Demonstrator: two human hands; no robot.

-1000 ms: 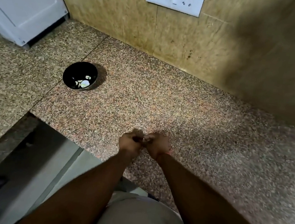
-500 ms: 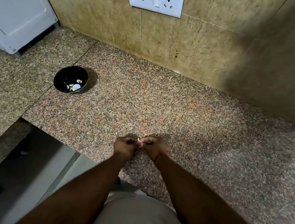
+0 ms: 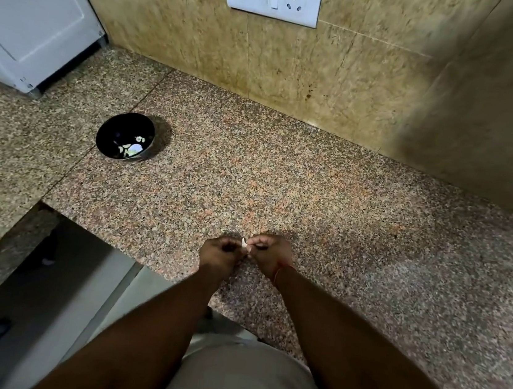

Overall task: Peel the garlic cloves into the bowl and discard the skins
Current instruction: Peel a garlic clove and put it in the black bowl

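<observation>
Pinching a garlic clove (image 3: 243,244) between both hands (image 3: 246,251), I have bared more white since a second ago; bowl (image 3: 125,136) waits at ten o'clock.

Soft, even indoor light, fairly dim. A broad shadow darkens the wall (image 3: 489,132) toward two o'clock and spills onto the surface (image 3: 358,226). The bowl (image 3: 125,136) shows a bright glint inside. Wide-angle bending curves the edges; corners look slightly smeared.
</observation>
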